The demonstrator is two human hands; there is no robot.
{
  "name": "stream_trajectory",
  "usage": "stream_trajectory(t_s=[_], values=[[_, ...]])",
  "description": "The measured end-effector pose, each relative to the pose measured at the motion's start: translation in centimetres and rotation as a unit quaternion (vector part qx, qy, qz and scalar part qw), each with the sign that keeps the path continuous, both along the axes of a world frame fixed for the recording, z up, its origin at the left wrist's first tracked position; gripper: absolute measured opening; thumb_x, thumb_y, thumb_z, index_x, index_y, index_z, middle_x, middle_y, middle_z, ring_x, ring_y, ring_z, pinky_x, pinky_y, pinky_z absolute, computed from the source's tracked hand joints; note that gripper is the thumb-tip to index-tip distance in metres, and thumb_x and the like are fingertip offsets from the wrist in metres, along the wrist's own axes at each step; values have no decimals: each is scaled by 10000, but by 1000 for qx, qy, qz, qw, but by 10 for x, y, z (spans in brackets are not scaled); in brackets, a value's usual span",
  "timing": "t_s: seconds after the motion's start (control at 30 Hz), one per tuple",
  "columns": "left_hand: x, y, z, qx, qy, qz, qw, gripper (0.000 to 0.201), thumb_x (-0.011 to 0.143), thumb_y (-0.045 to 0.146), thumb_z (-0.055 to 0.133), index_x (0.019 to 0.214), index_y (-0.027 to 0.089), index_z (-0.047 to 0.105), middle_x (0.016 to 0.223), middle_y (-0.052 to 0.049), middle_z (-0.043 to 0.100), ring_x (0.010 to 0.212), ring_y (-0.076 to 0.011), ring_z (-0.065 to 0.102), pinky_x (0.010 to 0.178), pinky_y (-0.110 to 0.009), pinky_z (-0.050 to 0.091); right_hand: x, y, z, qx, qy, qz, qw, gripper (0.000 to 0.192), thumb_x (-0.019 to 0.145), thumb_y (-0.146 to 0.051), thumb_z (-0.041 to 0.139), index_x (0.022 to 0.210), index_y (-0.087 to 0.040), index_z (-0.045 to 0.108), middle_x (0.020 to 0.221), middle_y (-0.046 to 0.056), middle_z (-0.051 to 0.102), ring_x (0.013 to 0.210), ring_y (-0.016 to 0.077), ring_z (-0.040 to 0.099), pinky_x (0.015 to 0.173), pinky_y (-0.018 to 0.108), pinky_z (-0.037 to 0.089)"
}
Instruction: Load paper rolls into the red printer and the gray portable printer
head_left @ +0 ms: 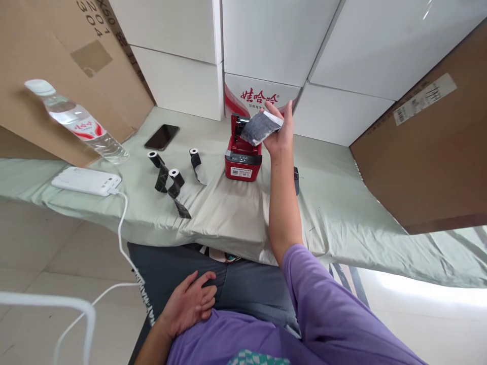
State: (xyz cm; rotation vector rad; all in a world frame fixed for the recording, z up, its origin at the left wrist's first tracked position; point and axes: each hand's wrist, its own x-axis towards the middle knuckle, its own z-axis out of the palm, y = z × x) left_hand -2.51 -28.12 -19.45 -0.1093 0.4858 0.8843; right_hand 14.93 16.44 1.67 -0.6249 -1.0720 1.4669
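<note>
Above a small red receipt printer (243, 161), whose lid stands up, my right hand (280, 133) holds a dark-printed strip of paper (261, 128). One end of the strip shows white near my fingers; the other hangs by the printer's opening. The inside of the printer is partly hidden by the strip. My left hand (192, 299) rests on my lap, palm partly up, fingers loosely bent and holding nothing. Left of the printer stand small paper rolls with dark unwound tails: one roll (195, 158), another roll (155, 159) and a third roll (175, 182).
A black phone (162, 137), a white power bank (87, 181) with a cable and a water bottle (81, 121) are on the left. A dark object (296, 181) is partly hidden behind my right forearm. Cardboard boxes flank the green cloth (323, 203); white boxes (266, 38) stand behind.
</note>
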Motion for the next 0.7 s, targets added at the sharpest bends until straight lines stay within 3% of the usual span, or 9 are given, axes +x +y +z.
stream_trajectory(t_s=[0.13,0.23,0.33,0.5,0.7], values=[[0,-1,1,2,3,6,1000,362,1001,531,672,1112,198,763,699,2,531,534,-90,363,560,-250,449,-5,-7,1,-2,57,34,998,691,954,-857,436,1161,-233,647,945,61,687,922,211,663,776,362,599],[-1,-3,1,1,2,12,1000,361,1003,526,670,1113,194,761,695,3,530,528,-88,363,558,-249,453,-7,-11,-1,34,16,24,999,561,896,-753,671,1113,-237,628,933,47,682,897,186,642,705,311,555],[-2,-4,2,3,1,14,1000,360,1007,524,663,1114,191,750,691,6,525,525,-88,367,558,-247,456,-4,-15,-2,59,-55,59,995,554,720,-529,904,1099,-252,609,918,20,686,939,197,667,755,311,565],[-3,-6,3,7,4,18,1000,347,1020,515,642,1110,193,733,690,12,513,527,-88,365,567,-248,467,1,-21,2,52,-203,115,971,438,715,-401,881,1027,-264,604,924,6,696,891,204,688,732,332,596],[-3,-7,4,24,6,10,1000,352,1024,534,620,1125,209,710,711,7,508,543,-99,349,516,-232,459,-3,-23,1,34,-210,127,969,418,692,-394,850,1022,-274,623,1005,31,739,924,215,704,704,317,592]])
